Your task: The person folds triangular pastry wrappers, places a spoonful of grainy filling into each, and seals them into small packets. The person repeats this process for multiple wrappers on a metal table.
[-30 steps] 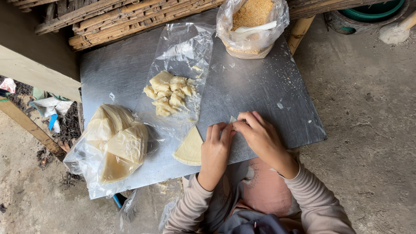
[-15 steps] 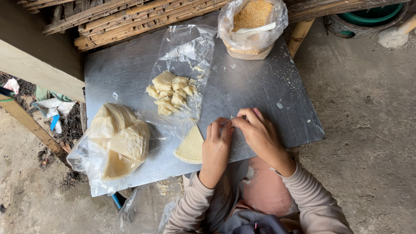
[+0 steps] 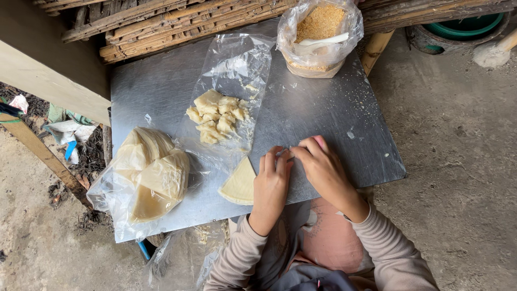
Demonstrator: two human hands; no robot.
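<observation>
Pale wrapper (image 3: 239, 184) touching L hand (image 3: 272, 186).

The surface (image 3: 323, 118) is seen to be dull, brushed sheet metal, faintly scuffed. Thin, glossy, crinkled clear plastic is shown by the flat bag (image 3: 237, 64) under the matt, lumpy dough pieces (image 3: 215, 116). Rough split wood slats (image 3: 177, 21) and coarse concrete floor (image 3: 458, 161) are seen around it.
</observation>
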